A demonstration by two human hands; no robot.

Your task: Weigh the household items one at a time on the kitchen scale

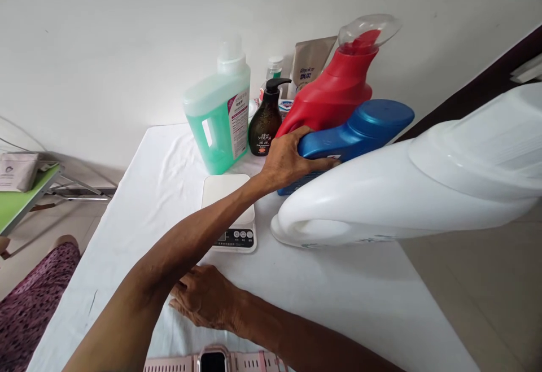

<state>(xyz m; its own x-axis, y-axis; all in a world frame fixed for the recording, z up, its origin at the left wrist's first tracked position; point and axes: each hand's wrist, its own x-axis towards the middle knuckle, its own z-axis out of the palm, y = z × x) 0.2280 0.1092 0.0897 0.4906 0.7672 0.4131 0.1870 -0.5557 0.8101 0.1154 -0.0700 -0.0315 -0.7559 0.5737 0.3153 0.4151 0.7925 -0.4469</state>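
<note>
My left hand (pixel 285 160) reaches across the table and grips a blue bottle (pixel 351 129) with a wide round cap; fingers lie on one side, thumb on the other. On the tablecloth, below my left forearm, rests my right hand (pixel 209 298). Its fingers are loosely bent and slightly apart, partly hidden by the forearm, with nothing seen in them. Partly under my left arm sits a white kitchen scale (pixel 224 191). Beside the blue bottle stand a red jug (pixel 334 90) with a clear cap and a large white jug (pixel 372 191) with a handle.
A green liquid jug (pixel 220 118), a dark pump bottle (pixel 266 121), a small clear bottle (pixel 274 68) and a beige tube (pixel 311 61) stand near the wall. A pink-strapped watch (pixel 214 359) is at the front. At left are a green table (pixel 29 197) and a person's patterned clothing (pixel 38 298).
</note>
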